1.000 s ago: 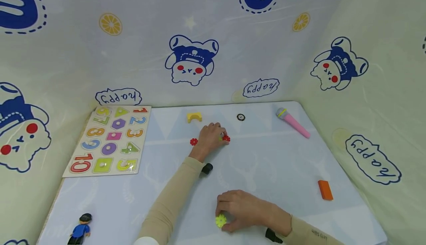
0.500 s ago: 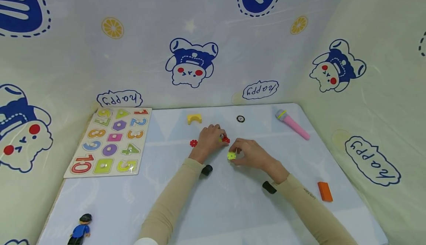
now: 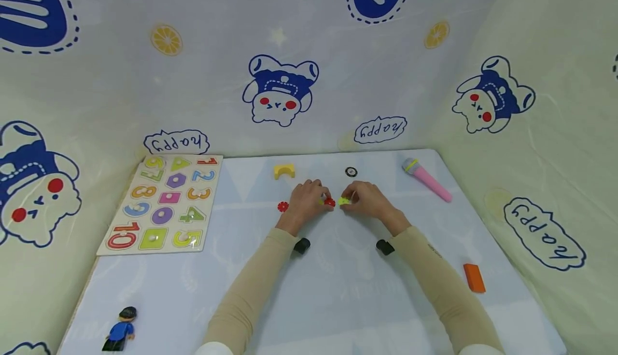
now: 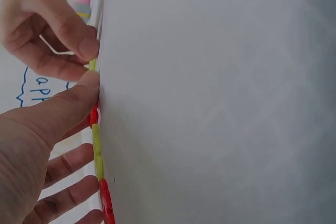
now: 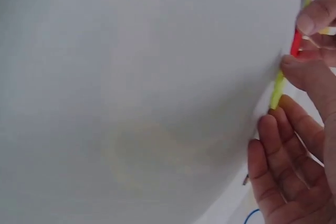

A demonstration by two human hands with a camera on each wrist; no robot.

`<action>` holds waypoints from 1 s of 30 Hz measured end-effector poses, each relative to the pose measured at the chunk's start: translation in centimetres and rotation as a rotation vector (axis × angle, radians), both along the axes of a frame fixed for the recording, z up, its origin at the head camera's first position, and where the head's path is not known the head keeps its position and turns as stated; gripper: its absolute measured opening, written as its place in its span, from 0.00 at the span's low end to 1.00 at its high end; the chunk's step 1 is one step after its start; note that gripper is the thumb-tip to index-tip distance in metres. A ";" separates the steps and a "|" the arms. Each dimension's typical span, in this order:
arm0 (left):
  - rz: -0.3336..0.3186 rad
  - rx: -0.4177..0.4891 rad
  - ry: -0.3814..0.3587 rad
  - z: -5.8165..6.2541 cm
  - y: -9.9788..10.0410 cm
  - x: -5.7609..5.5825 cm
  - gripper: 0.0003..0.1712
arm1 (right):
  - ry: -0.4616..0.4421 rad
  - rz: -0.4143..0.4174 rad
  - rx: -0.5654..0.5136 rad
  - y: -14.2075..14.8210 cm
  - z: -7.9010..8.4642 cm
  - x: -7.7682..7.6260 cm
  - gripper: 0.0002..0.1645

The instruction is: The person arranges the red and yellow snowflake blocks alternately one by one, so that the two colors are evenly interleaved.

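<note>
On the pale blue table, my left hand [image 3: 322, 198] holds a short row of joined gears, with a red gear [image 3: 329, 202] showing at its fingertips. In the left wrist view the row [image 4: 97, 150] runs red, yellow, red, and my thumb [image 4: 73, 103] lies on it. My right hand [image 3: 348, 199] pinches a yellow-green gear [image 3: 344, 201] between thumb and forefinger, right against the red gear. The right wrist view shows that yellow-green gear [image 5: 277, 88] edge-on beside the red one [image 5: 296, 43]. A loose red gear [image 3: 282, 206] lies left of my left hand.
A number puzzle board [image 3: 164, 205] lies at the left. At the back are a yellow arch block [image 3: 284, 170], a black ring [image 3: 351, 171] and a pink toy microphone [image 3: 427, 179]. An orange block [image 3: 473, 278] sits front right and a small figure [image 3: 120, 331] front left.
My right hand carried the yellow-green gear from the table's near edge up to the red gear at my left hand. The left hand stayed where it was.
</note>
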State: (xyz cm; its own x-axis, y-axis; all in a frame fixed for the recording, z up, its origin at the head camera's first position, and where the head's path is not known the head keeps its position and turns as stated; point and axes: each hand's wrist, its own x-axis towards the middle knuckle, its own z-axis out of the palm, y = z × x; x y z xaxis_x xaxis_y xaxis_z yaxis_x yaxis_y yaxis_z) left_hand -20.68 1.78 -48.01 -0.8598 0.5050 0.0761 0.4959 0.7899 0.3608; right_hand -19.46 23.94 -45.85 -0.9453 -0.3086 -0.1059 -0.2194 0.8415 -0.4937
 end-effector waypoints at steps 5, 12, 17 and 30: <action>-0.003 -0.003 0.005 -0.1 -0.1 0.2 0.18 | -0.040 -0.014 -0.015 -0.5 0.1 -0.1 0.16; 0.004 0.003 0.010 0.1 -0.1 0.1 0.19 | -0.042 -0.023 -0.018 -1.0 0.3 -0.1 0.16; 0.009 0.005 0.002 0.1 -0.3 0.2 0.19 | -0.062 -0.019 -0.032 -1.1 0.2 -0.3 0.16; 0.021 -0.005 -0.031 0.2 -0.4 0.2 0.23 | -0.031 0.011 -0.042 -1.0 -0.3 -0.5 0.20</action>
State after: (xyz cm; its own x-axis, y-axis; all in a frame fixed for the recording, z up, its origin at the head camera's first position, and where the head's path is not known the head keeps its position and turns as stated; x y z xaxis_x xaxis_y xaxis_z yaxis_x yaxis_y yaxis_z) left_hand -20.43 1.41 -47.80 -0.8720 0.4874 0.0466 0.4680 0.8018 0.3715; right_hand -19.92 22.98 -46.12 -0.9383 -0.3237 -0.1218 -0.2127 0.8178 -0.5348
